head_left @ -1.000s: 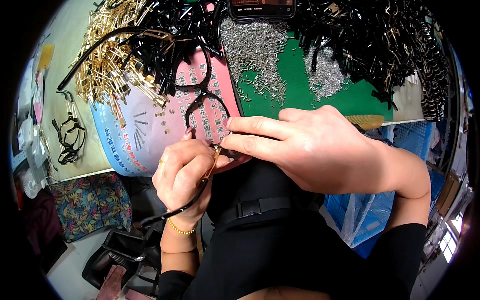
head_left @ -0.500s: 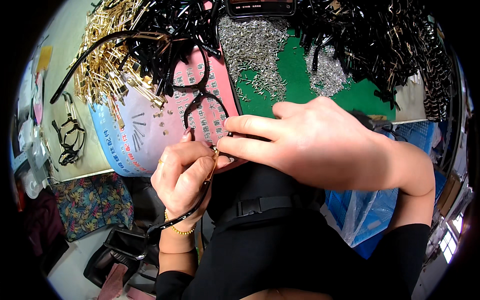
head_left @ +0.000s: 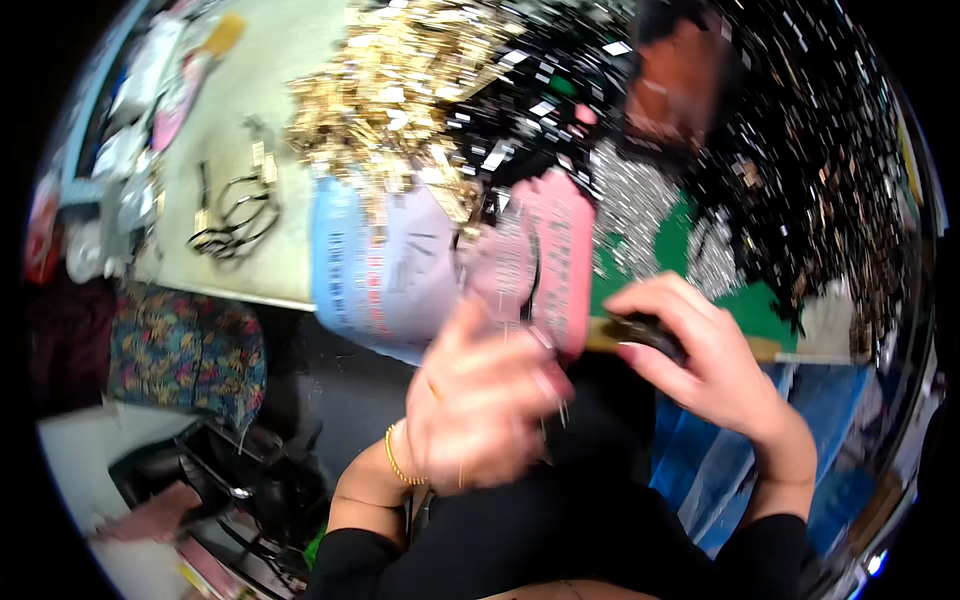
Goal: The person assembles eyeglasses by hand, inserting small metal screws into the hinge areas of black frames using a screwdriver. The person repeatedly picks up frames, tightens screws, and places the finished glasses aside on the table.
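Head view: the right hand [head_left: 690, 350] pinches a dark object [head_left: 650, 336] at the near edge of the table [head_left: 285, 268]. Left hand [head_left: 490, 400] blurred, grip cannot be told; it obstructs the lower edge of a printed sheet [head_left: 400, 290]. Beyond: heaped gold parts [head_left: 400, 95], silver pins [head_left: 630, 215], black parts [head_left: 810, 150], a phone [head_left: 678, 85]. Glasses [head_left: 232, 236] lie well apart, left.

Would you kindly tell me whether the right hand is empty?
Not empty: the right hand holds a blurred dark object between thumb and fingers.

Eyeglasses [head_left: 236, 216] (on the table [head_left: 285, 265]) left of the mat [head_left: 410, 265]
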Demonstrator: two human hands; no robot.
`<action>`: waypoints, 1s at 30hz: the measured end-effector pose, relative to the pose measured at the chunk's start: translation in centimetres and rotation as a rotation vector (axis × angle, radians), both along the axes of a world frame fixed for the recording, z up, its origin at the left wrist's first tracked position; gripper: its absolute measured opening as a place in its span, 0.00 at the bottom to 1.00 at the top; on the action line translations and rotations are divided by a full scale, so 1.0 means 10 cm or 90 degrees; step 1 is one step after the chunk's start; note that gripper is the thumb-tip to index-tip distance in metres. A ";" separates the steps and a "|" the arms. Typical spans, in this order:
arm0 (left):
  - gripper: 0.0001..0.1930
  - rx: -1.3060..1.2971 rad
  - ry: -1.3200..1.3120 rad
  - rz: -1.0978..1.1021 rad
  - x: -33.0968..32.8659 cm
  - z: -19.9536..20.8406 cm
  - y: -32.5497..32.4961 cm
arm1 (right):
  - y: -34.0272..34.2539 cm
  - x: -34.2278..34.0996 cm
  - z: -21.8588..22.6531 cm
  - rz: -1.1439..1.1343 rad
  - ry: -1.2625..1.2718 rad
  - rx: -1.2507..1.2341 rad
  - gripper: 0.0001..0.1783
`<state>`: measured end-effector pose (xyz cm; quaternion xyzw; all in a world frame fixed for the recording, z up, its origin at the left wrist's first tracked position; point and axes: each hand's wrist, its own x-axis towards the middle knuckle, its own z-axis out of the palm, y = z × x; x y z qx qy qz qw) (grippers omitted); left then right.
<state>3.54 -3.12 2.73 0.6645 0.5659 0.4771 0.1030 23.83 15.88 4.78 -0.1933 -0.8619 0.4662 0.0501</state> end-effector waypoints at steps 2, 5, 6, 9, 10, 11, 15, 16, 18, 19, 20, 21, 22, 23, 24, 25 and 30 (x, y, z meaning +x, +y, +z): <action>0.11 0.010 -0.015 0.121 -0.10 0.33 -0.10 | -0.03 0.01 0.02 -0.014 -0.030 -0.152 0.14; 0.13 -0.154 -0.117 0.522 -0.42 0.47 0.07 | -0.06 0.24 -0.21 -0.155 -0.064 -0.350 0.11; 0.14 -0.280 -0.163 0.527 -0.72 0.52 0.09 | -0.06 0.28 -0.27 -0.149 -0.025 -0.385 0.11; 0.15 -0.291 0.265 0.691 -1.30 0.07 0.11 | -0.04 0.36 -0.39 -0.161 0.026 -0.464 0.13; 0.18 -0.306 0.357 0.722 -1.38 0.08 0.07 | -0.04 0.38 -0.40 -0.156 0.033 -0.457 0.14; 0.20 -0.217 0.467 0.749 -1.48 0.03 0.05 | -0.05 0.42 -0.40 -0.154 0.041 -0.449 0.14; 0.27 -0.253 0.479 0.652 -2.07 -0.32 -0.14 | -0.06 0.39 -0.53 -0.144 0.135 -0.466 0.15; 0.25 -0.134 0.595 0.679 -2.02 -0.32 -0.04 | -0.06 0.39 -0.55 -0.162 0.161 -0.468 0.14; 0.21 0.032 0.508 0.648 -1.79 -0.25 0.13 | -0.09 0.39 -0.56 -0.183 0.180 -0.474 0.14; 0.14 0.043 0.392 0.619 -1.61 -0.18 0.24 | -0.10 0.40 -0.55 -0.183 0.190 -0.454 0.14; 0.07 -0.010 0.286 0.586 -1.53 -0.16 0.35 | -0.11 0.42 -0.55 -0.187 0.184 -0.444 0.13; 0.06 -0.060 0.187 0.579 -1.50 -0.11 0.46 | -0.11 0.41 -0.53 -0.182 0.179 -0.439 0.13; 0.05 -0.110 0.091 0.571 -1.52 -0.07 0.60 | -0.11 0.40 -0.52 -0.177 0.176 -0.436 0.13; 0.07 -0.126 0.131 0.584 -1.62 -0.10 0.72 | -0.13 0.38 -0.50 -0.182 0.174 -0.437 0.12; 0.11 -0.051 0.213 0.586 -1.76 -0.21 0.83 | -0.14 0.36 -0.47 -0.186 0.177 -0.422 0.10; 0.12 -0.096 0.306 0.605 -1.93 -0.37 0.94 | -0.17 0.37 -0.44 -0.202 0.174 -0.419 0.09; 0.15 -0.352 0.255 0.580 -2.11 -0.32 1.08 | -0.17 0.64 -0.20 -0.203 0.110 -0.313 0.06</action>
